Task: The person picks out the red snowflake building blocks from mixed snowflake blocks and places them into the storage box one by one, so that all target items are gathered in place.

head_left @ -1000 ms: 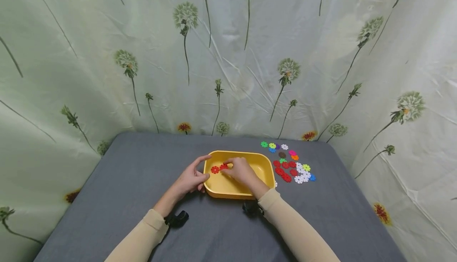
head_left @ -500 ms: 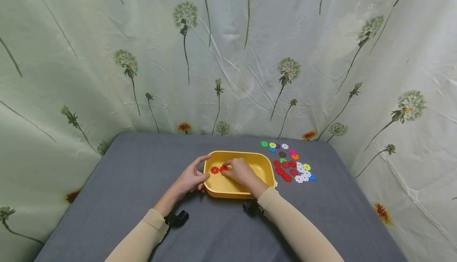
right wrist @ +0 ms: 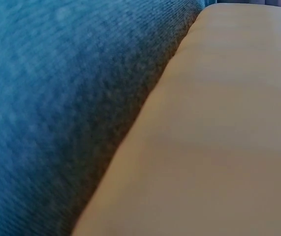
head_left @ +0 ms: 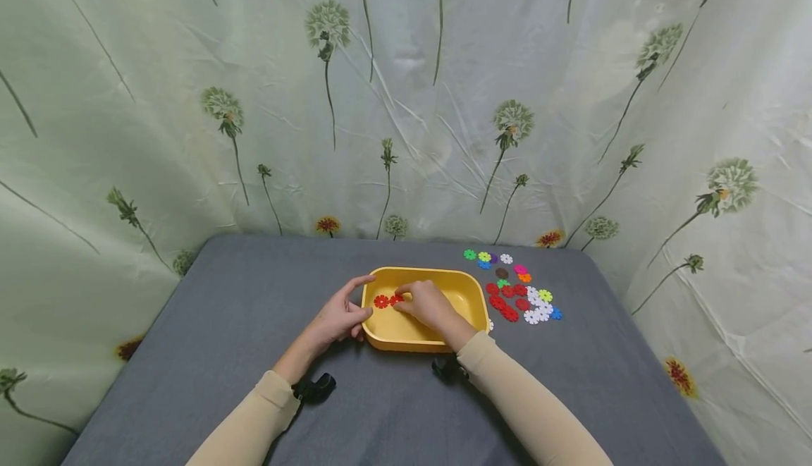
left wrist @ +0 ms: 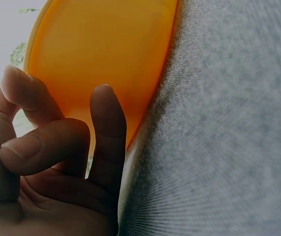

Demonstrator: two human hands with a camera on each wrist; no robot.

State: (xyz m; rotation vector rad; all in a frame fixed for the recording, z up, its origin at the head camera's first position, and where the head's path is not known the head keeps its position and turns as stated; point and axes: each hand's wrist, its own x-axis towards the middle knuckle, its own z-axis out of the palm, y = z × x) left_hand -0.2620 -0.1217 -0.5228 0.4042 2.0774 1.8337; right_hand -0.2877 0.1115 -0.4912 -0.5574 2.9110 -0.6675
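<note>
Your left hand [head_left: 336, 318] holds the left end of the yellow tray [head_left: 406, 346] on the grey desk [head_left: 254, 297], thumb at the rim. The tray looks like light, stiff plastic, so that rim should suit your grip. Inside, near that end, sits a red flower [head_left: 381, 302]; right beside it, your right hand [head_left: 431, 307] pinches a second red flower [head_left: 396, 299]. Both seem thin, light and slightly slippery, best taken by their edges. Farther right, coloured flowers [head_left: 497, 302] lie scattered.

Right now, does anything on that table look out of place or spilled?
One white piece looks odd: it peeks out at the right edge of the tray, partly hidden, apart from the white cluster. Nothing else stands out.
</note>
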